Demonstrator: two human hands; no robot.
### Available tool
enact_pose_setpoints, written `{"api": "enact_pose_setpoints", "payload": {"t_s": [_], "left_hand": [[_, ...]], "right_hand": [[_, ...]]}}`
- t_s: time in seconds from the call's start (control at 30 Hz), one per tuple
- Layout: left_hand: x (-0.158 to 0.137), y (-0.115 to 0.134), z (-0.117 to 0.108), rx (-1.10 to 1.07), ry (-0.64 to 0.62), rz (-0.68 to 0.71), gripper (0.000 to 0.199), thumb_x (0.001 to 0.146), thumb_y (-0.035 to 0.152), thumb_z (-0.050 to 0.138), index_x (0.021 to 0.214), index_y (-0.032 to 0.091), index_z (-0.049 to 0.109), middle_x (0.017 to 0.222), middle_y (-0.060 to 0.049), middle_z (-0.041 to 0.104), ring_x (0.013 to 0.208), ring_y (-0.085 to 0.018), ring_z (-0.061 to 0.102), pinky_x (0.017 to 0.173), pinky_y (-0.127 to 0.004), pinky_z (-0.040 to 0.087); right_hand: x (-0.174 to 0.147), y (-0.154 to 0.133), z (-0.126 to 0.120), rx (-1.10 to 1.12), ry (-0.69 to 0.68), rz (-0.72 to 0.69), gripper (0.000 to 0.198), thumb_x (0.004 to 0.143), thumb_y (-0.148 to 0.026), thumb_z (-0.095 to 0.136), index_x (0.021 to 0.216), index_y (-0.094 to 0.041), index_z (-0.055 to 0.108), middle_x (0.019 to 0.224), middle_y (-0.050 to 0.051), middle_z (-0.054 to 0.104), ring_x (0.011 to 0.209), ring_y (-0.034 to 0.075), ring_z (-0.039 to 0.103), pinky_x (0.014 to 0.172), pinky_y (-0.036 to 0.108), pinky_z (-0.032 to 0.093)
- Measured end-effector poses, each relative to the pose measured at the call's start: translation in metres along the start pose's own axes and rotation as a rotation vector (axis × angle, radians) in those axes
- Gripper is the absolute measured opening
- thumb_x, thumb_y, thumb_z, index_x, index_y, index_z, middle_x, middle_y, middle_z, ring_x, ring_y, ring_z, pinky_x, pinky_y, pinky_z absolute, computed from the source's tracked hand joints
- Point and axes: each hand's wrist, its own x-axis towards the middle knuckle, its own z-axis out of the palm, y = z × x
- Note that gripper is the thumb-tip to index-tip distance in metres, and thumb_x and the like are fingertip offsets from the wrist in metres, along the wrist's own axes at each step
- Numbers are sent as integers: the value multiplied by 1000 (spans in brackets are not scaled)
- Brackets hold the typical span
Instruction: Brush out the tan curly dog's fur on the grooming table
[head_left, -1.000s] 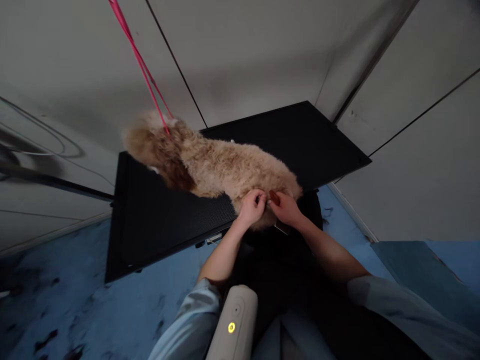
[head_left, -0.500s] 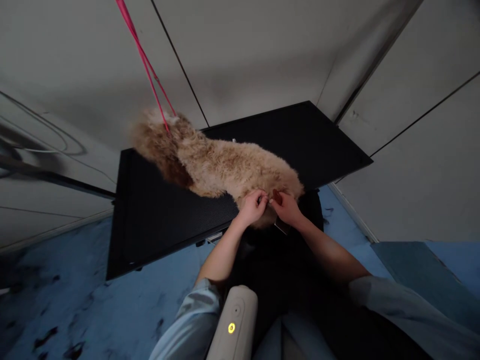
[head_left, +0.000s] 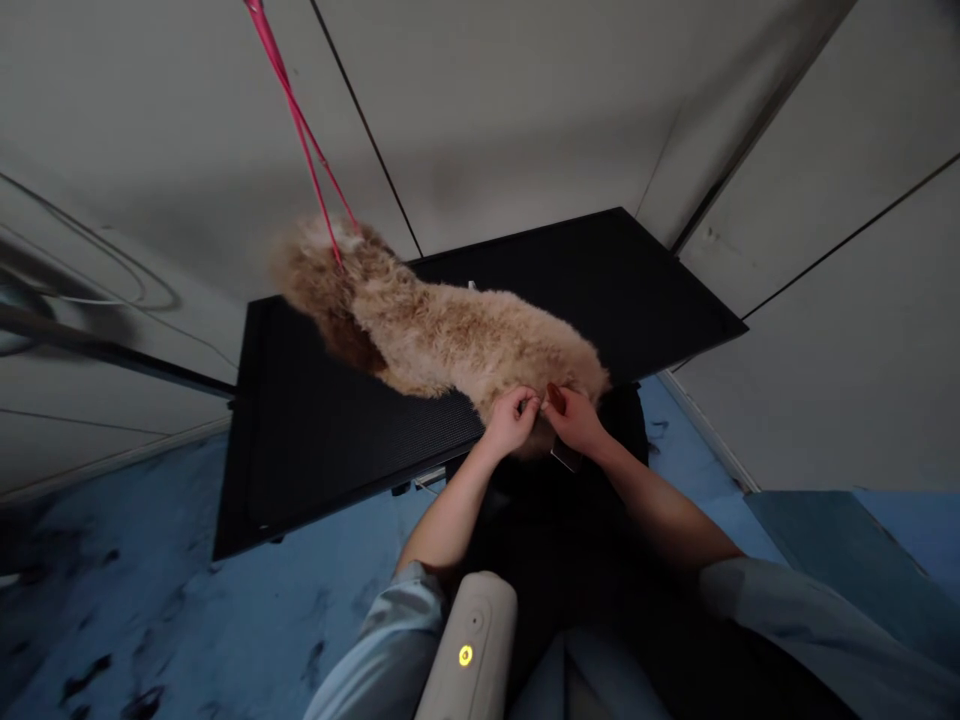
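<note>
A curly, light-brown dog [head_left: 480, 325] stands on a black grooming table [head_left: 337, 460], its darker head toward the left end. My left hand [head_left: 512, 422] is at the dog's hindquarters, thumb and fingers pinched together on its fur. Close beside it, my right hand [head_left: 577, 420] is closed around a slicker brush [head_left: 556, 398]. The brush's brown handle sticks up past the thumb, and its flat dark head [head_left: 565, 456] points down below the palm. The fingertips of both hands nearly meet, and what lies between them is too small to make out.
A pink grooming loop [head_left: 307, 140] runs from above down to the dog's neck. A white device [head_left: 472, 640] with a yellow light is in front of my chest. A dark metal arm [head_left: 112, 350] reaches the table's left edge. Dark tufts lie on the blue floor [head_left: 262, 620].
Both hands stay in nearly the same place, with the brush still in my right hand. The view has shifted slightly, and the dog's head looks almost unchanged.
</note>
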Motion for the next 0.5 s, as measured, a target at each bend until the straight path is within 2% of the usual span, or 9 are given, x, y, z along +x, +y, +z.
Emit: {"api": "enact_pose_setpoints", "payload": {"t_s": [0.17, 0.23, 0.3, 0.43, 0.5], "left_hand": [[0, -5, 11, -166, 308, -180, 20, 89, 27, 53, 72, 18, 56, 65, 2, 52, 63, -12, 47, 64, -23, 40], [1, -9, 10, -226, 379, -218, 26, 92, 32, 52, 70, 18, 52, 64, 3, 49, 63, -11, 47, 64, -22, 41], [4, -11, 9, -231, 322, -194, 28, 92, 36, 54, 70, 19, 52, 63, 3, 48, 61, -11, 45, 62, -22, 39], [12, -15, 5, -239, 118, -101, 30, 89, 42, 58, 70, 19, 55, 61, 3, 49, 59, -11, 45, 60, -23, 39], [16, -24, 1, -271, 140, -89, 31, 87, 45, 59, 70, 19, 55, 63, 2, 51, 61, -12, 48, 62, -24, 41]], "right_hand": [[-4, -2, 0, -47, 18, 14, 20, 80, -31, 55, 64, -22, 46, 57, -2, 52, 54, 14, 44, 55, 28, 29], [-7, -1, 2, -57, 23, 39, 23, 79, -29, 55, 61, -23, 43, 55, -2, 49, 52, 13, 41, 54, 28, 27], [-8, -1, 4, -50, 30, 59, 22, 79, -30, 55, 62, -22, 44, 55, -2, 49, 52, 13, 41, 54, 27, 28], [1, -7, 3, -59, 45, 59, 15, 80, -33, 57, 72, -21, 54, 61, -1, 55, 58, 14, 46, 58, 27, 31], [5, -6, 1, -36, 58, 75, 16, 78, -32, 58, 68, -21, 52, 61, -2, 53, 58, 14, 45, 59, 28, 31]]}}
